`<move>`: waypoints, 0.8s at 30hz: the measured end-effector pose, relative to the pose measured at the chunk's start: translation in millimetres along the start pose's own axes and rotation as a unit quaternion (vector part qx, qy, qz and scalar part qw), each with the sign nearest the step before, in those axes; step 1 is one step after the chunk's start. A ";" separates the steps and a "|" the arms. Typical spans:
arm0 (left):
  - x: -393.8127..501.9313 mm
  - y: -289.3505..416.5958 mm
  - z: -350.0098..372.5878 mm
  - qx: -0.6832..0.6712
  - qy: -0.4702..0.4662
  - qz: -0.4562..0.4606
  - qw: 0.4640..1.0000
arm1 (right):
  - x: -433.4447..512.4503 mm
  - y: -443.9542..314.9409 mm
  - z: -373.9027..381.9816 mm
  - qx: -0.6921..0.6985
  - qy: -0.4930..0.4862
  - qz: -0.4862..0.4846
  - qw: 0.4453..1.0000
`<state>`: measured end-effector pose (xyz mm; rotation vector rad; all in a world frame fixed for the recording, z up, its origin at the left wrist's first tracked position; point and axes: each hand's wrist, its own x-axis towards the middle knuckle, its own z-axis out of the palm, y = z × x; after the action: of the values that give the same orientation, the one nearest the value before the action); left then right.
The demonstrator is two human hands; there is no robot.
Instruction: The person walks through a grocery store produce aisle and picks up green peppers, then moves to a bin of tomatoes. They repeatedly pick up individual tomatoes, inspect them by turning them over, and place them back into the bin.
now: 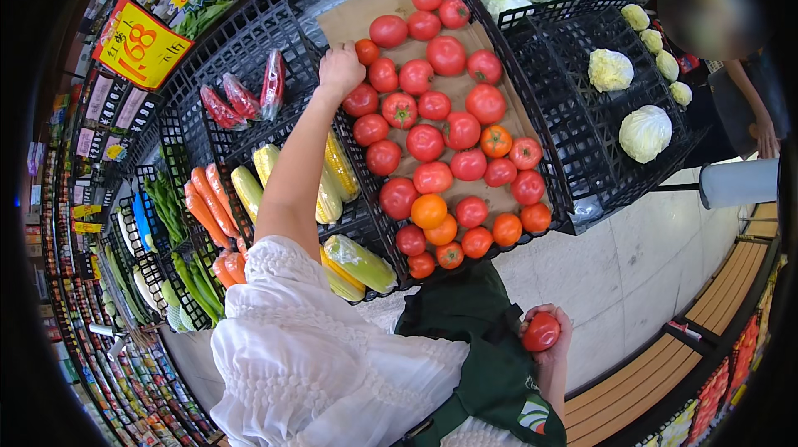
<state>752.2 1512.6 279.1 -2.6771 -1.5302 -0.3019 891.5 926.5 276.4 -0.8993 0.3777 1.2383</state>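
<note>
My left hand (341, 71) reaches to the far left of a black crate (555, 188) of loose tomatoes. It is at the edge of a small orange-red tomato (366, 51); its fingertips are hidden, so I cannot tell whether it grips that tomato. Down by the dark green apron (461, 313), my right hand (557, 341) is closed around a red tomato (540, 331). Brown cardboard (356, 15) lines the crate. Most of the tomatoes are red, and an orange tomato (429, 211) lies among others toward the near side.
Left of the tomatoes lie wrapped corn cobs (360, 262), carrots (209, 200), red wrapped vegetables (272, 86) and green peppers (194, 278). Cabbages (646, 134) sit in crates on the right. A person (745, 94) stands beyond them. Wooden slatted shelving (642, 378) borders the tiled floor (598, 291).
</note>
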 end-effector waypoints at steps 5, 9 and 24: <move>23.9 -8.9 21.6 -0.018 -0.068 0.020 0.997 | -3.6 3.1 -5.0 0.017 -0.016 0.005 1.000; 45.2 -9.0 32.4 -0.043 -0.147 0.002 0.988 | -5.8 4.5 0.9 0.010 -0.020 -0.002 1.000; -5.3 13.8 -25.4 -0.490 0.159 -0.053 0.856 | -0.7 6.7 11.5 -0.026 -0.022 0.025 0.999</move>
<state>757.7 1497.7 303.8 -2.8651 -1.6863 -1.8754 882.6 935.1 281.4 -0.9088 0.3362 1.3173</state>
